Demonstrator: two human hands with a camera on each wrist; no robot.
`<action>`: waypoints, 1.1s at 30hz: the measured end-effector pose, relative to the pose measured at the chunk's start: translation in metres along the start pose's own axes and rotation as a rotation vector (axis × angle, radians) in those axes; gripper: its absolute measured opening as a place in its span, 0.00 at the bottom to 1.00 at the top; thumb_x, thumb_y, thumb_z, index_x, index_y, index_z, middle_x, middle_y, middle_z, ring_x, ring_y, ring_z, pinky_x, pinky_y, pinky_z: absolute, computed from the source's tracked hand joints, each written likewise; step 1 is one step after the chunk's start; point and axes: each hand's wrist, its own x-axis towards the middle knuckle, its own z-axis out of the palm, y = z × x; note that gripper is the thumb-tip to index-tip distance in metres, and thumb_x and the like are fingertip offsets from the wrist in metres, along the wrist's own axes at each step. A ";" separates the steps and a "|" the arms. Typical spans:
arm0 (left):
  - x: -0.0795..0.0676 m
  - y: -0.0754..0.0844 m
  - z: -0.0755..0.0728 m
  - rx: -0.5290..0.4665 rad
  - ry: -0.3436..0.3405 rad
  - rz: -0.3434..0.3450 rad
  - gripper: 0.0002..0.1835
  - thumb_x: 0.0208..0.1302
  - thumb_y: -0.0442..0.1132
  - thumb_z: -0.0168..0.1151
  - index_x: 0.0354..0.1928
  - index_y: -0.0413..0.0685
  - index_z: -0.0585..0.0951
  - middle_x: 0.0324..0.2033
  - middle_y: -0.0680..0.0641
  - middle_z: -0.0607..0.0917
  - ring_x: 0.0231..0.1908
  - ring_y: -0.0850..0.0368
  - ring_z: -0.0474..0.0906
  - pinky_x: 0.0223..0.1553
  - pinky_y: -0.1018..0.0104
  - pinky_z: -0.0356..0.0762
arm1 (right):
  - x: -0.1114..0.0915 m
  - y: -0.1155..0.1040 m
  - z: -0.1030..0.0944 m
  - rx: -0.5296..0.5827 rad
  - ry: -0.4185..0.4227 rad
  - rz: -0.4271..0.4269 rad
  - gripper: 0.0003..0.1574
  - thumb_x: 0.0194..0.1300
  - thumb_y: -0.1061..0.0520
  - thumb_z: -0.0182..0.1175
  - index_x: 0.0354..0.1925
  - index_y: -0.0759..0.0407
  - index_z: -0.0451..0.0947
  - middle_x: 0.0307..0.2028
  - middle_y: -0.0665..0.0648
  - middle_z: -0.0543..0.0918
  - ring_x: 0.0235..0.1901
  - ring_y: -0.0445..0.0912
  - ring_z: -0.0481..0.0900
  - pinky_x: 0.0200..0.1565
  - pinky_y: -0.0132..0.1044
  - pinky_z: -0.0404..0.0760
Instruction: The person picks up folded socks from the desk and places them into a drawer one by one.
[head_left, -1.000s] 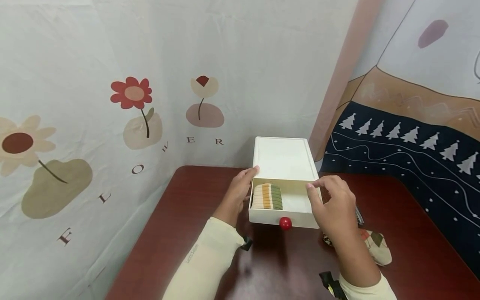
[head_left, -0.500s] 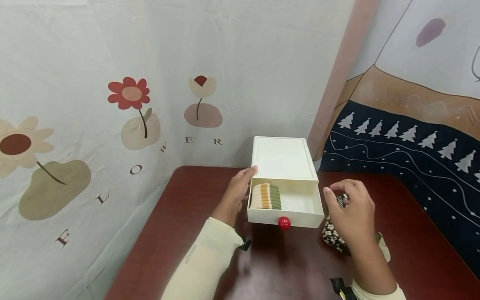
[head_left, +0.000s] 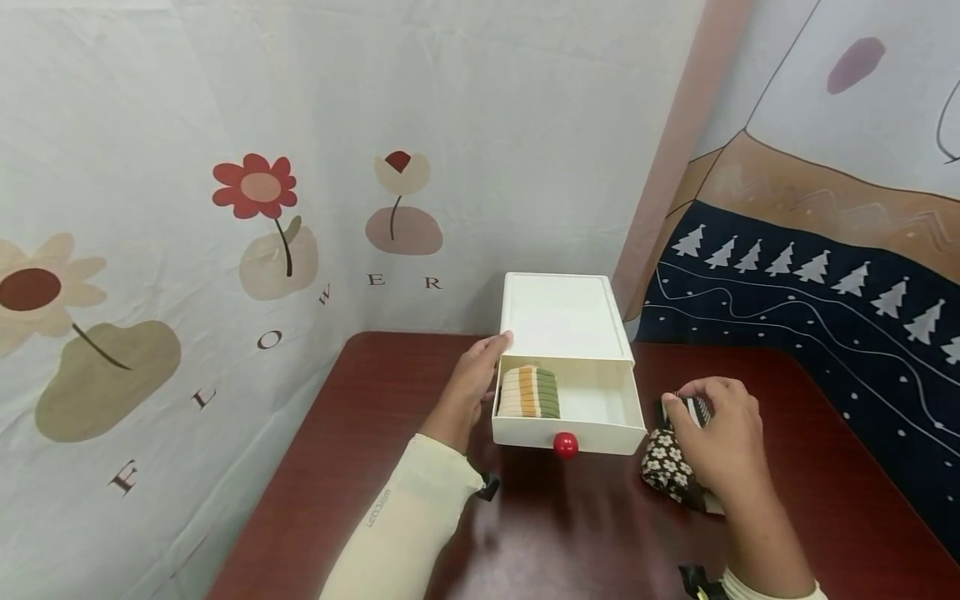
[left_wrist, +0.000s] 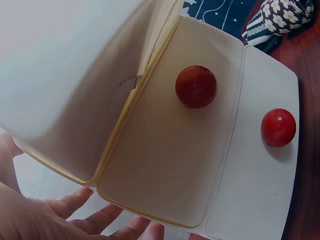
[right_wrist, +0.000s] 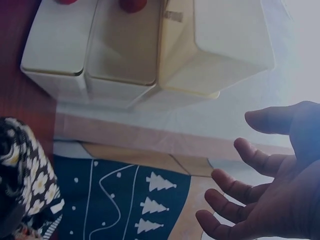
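A white drawer unit [head_left: 566, 317] stands on the table with its top drawer [head_left: 603, 435] pulled out. A folded striped fabric piece [head_left: 529, 392], in cream, yellow and green, lies at the left in that drawer. My left hand [head_left: 474, 379] rests against the unit's left side, thumb at the top edge; its fingers [left_wrist: 97, 220] extend along the side in the left wrist view. My right hand [head_left: 723, 433] hovers over a small fabric pile at the right, fingers apart with nothing between them. In the pile are a black floral bundle [head_left: 667, 467] and a black-and-white striped piece [head_left: 697, 408].
Two lower drawers with red knobs [left_wrist: 196, 86] are closed in the left wrist view. The dark red table [head_left: 360, 425] reaches the flower-printed wall cloth [head_left: 472, 125] behind. A navy cloth with white trees [head_left: 795, 292] hangs at the right.
My right hand has moved from the drawer's right edge rightward and down to the fabric pile. My left hand stays at the unit's side, and the striped piece has not moved.
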 end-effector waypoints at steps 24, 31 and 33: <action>-0.001 0.001 0.000 0.003 0.001 -0.015 0.35 0.75 0.67 0.61 0.75 0.57 0.78 0.61 0.44 0.89 0.68 0.42 0.80 0.63 0.41 0.75 | 0.021 0.081 -0.014 -0.129 -0.360 0.052 0.23 0.84 0.44 0.57 0.58 0.63 0.75 0.67 0.82 0.71 0.70 0.88 0.51 0.52 0.93 0.54; -0.002 0.001 0.001 0.007 -0.003 -0.007 0.35 0.75 0.68 0.60 0.75 0.56 0.78 0.61 0.44 0.89 0.68 0.42 0.79 0.61 0.42 0.75 | 0.021 0.092 -0.009 -0.115 -0.381 0.060 0.19 0.83 0.47 0.60 0.54 0.62 0.77 0.55 0.79 0.80 0.69 0.88 0.53 0.52 0.94 0.53; -0.002 0.001 0.001 0.008 -0.001 -0.007 0.36 0.75 0.68 0.60 0.75 0.56 0.78 0.61 0.44 0.89 0.67 0.42 0.80 0.60 0.43 0.75 | 0.020 0.092 -0.006 -0.104 -0.373 0.053 0.18 0.82 0.48 0.62 0.53 0.62 0.78 0.45 0.71 0.87 0.67 0.84 0.57 0.54 0.89 0.57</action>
